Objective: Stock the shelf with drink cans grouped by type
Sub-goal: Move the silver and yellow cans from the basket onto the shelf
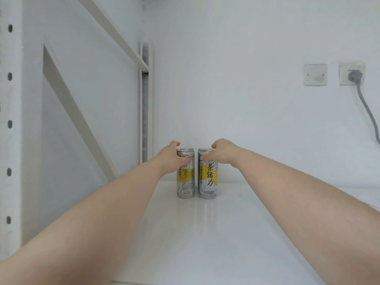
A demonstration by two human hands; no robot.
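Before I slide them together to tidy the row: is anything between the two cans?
No. The head view shows only a narrow bare gap between the left can and the right can; both stand upright on the shelf.

Bright, even, wide-angle edge distortion

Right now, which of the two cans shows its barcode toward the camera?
The left can, under the left hand: its barcode faces forward near the base. The right can, under the right hand, shows large brand characters instead.

Shelf [236,233] front open; two cans [185,182] block rear centre.
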